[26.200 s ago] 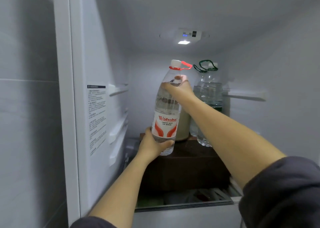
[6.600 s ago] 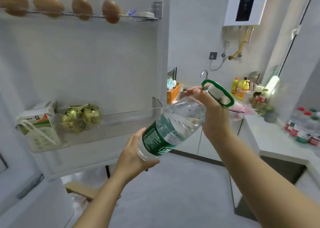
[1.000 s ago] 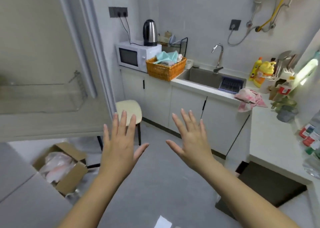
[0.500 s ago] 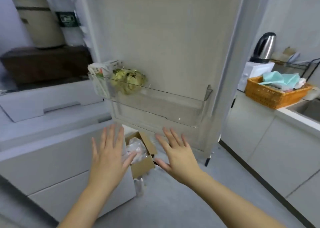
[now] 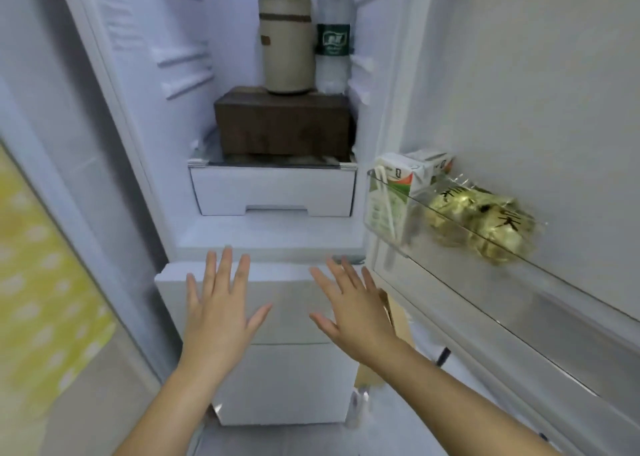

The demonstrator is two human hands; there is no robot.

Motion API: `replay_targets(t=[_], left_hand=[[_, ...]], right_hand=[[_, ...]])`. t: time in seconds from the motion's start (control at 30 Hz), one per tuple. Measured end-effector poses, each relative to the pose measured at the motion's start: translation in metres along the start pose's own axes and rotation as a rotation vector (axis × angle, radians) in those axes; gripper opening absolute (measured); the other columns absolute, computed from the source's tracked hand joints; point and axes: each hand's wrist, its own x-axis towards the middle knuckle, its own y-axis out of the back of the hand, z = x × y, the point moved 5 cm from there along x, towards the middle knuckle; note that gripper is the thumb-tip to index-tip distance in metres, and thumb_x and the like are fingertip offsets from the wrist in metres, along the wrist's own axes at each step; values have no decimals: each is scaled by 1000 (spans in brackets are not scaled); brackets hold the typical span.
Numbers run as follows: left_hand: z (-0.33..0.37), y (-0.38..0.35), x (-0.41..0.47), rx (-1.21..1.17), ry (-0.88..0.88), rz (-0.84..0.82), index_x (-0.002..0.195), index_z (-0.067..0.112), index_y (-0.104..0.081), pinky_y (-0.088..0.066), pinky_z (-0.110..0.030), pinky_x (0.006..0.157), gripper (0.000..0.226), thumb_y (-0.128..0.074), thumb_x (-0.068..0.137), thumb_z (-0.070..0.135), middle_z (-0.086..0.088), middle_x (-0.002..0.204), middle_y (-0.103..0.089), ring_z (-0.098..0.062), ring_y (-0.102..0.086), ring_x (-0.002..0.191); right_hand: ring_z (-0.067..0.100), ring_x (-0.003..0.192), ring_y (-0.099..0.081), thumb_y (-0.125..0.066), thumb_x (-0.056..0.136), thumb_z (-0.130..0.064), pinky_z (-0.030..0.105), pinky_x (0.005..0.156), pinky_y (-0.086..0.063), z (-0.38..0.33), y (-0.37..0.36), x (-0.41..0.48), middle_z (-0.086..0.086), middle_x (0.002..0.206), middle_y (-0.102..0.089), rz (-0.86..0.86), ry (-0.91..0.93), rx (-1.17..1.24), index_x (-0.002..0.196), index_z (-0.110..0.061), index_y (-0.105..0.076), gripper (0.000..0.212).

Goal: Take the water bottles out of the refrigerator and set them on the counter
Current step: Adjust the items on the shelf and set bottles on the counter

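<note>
View swings back from counter to refrigerator (image 5: 166, 57); left hand (image 5: 221, 313) and right hand (image 5: 353, 313), spread and empty, face one water bottle (image 5: 333, 39) remaining beside the beige bag (image 5: 285, 39): fetch next

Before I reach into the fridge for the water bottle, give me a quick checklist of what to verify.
1. Left hand free: ok, fingers spread, holding nothing.
2. Right hand free: ok, also open and holding nothing.
3. Water bottle within sight: ok, it stands upright on the brown box, at the right side of the compartment.
4. Refrigerator door out of the way: ok, it is swung open to the right.
5. Room to grip the bottle: cannot tell, the beige bag stands close against its left side.
6. Bottle's cap and carry loop: cannot tell, its top is cut off by the frame.
</note>
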Motion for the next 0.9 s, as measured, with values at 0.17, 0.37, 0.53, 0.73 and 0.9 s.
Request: replay_targets(t=[0.17,0.37,0.53,0.73,0.9], left_hand=[[-32,8,78,-39,1,74,152,13,-22,-13,-56,115,82,-29,89,66,-12,160,-12,-29,-1,148],[-45,15,217,-107,-114,161,153,15,-21,-10,-54,116,79,-40,90,59,-11,161,-10,-29,-1,149],[-38,14,322,-118,-180,154,153,16,-17,-8,-55,118,75,-44,94,53,-10,162,-7,-29,3,149],[-26,16,408,-111,-234,153,153,18,-17,-6,-56,117,69,-34,97,54,-10,162,-7,-28,4,149],[-28,22,461,-151,-212,198,150,16,-26,-12,-55,117,60,-31,100,49,-10,157,-25,-28,-9,148]], right_hand=[[25,151,5,-8,87,-62,48,120,2,-10,25,89,1,165,1,94,-28,111,155,-33,-2,74],[23,151,6,-35,99,-50,47,121,-2,-6,71,211,0,165,0,302,-166,167,156,-31,-8,66],[23,151,5,-40,100,-44,50,121,-5,23,103,296,3,165,-3,400,-333,149,155,-30,-9,65],[25,151,7,-41,99,-26,54,121,-3,54,119,355,2,165,1,363,-426,69,156,-30,-2,69],[23,151,4,-46,97,-21,55,120,0,64,109,368,2,165,-4,313,-424,-51,156,-27,-9,70]])
